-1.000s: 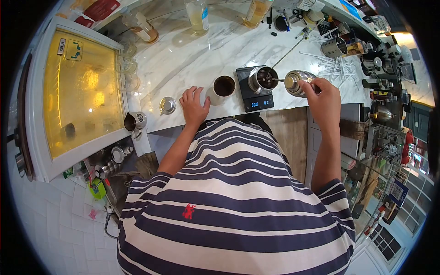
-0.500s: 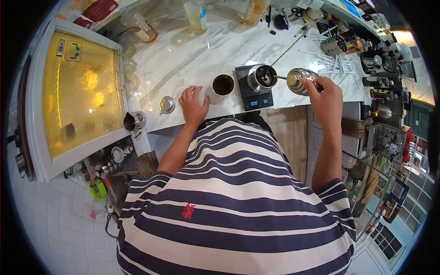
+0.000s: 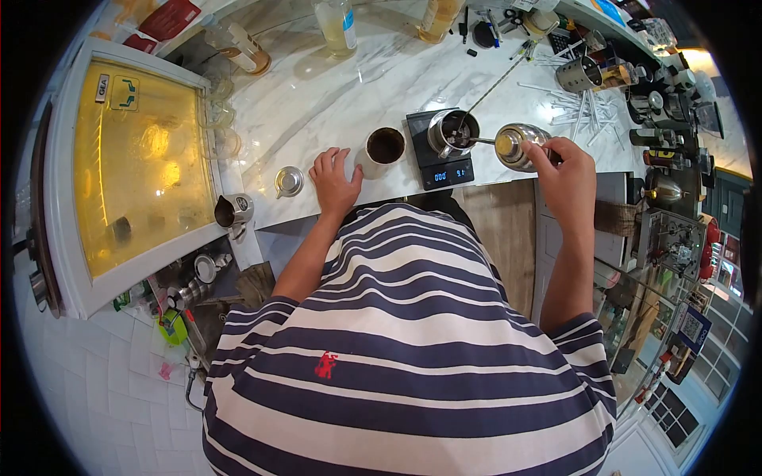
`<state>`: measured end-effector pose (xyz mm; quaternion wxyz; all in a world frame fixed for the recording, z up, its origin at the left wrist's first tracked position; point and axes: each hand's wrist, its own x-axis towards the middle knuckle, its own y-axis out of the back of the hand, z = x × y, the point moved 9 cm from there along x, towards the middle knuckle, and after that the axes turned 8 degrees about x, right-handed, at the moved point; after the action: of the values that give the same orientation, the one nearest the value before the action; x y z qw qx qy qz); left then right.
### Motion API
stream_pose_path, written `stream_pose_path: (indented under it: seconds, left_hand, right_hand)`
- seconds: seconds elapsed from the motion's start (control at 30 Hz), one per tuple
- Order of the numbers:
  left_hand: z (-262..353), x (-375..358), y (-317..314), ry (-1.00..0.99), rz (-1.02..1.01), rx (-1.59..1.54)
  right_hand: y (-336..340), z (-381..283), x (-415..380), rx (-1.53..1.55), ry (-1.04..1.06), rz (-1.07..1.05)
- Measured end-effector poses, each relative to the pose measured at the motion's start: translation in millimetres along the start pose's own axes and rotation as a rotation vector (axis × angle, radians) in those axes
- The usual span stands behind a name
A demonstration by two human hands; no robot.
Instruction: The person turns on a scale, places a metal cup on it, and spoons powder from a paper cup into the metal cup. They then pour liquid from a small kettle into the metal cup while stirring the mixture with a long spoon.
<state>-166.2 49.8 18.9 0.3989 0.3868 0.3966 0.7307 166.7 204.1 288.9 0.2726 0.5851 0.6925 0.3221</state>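
My right hand (image 3: 562, 163) is closed round the handle of a steel kettle (image 3: 514, 146). The kettle's thin spout reaches over a steel cup (image 3: 444, 147) with dark contents, on a black digital scale (image 3: 448, 176) with lit blue digits. A long thin stirrer (image 3: 496, 85) leans in the cup. My left hand (image 3: 336, 181) lies on the marble counter, fingers spread and holding nothing. Just right of it is a paper cup (image 3: 386, 146) with something dark inside. Left of it sits a small round metal piece (image 3: 289, 182).
Bottles (image 3: 337, 30) stand along the back. White straws (image 3: 587, 113) lie loose at the right beside a metal holder (image 3: 579, 74). A steel pitcher (image 3: 233, 211) is near the left front edge, by a white-framed yellow panel (image 3: 143, 166).
The kettle in my right hand has shifted very slightly left. The scale's display has changed slightly. My left hand has stayed in place.
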Motion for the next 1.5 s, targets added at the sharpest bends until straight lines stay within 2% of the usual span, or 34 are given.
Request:
stream_pose_path:
  seconds: [0.1,0.3,0.47,0.57,0.77,0.9,1.0,1.2,1.5]
  left_hand:
    - [-0.7,-0.5,-1.4,-0.006,0.01,0.004]
    - [-0.1,-0.7,-1.1,-0.014,0.015,0.002]
    - [-0.4,-0.5,0.4,-0.016,0.034,-0.031]
    - [-8.1,-1.8,7.2,-0.005,0.081,-0.166]
    - [6.9,22.1,73.8,0.161,0.247,-0.38]
    - [50.6,78.4,100.3,0.096,0.221,-0.468]
    - [92.4,120.4,93.6,0.042,0.033,-0.559]
    - [177.3,166.7,49.6,-0.115,-0.453,-0.556]
    - [211.6,175.1,1.2,-0.085,-0.773,-0.658]
  right_hand:
    - [2.7,1.9,2.2,-0.007,-0.045,0.0]
    - [1.4,6.3,8.0,0.026,0.022,0.077]
    - [-2.8,22.4,8.6,0.122,-0.072,0.022]
    - [-1.7,38.2,8.8,0.195,-0.134,-0.005]
    - [-3.7,93.7,6.7,0.449,-0.27,-0.007]
    - [-6.9,123.2,6.3,0.617,-0.338,0.01]
    - [-14.2,133.5,4.6,0.814,-0.357,-0.053]
    - [-20.3,147.0,5.5,0.993,-0.397,-0.088]
    - [-43.7,153.5,18.6,1.02,-0.354,-0.196]
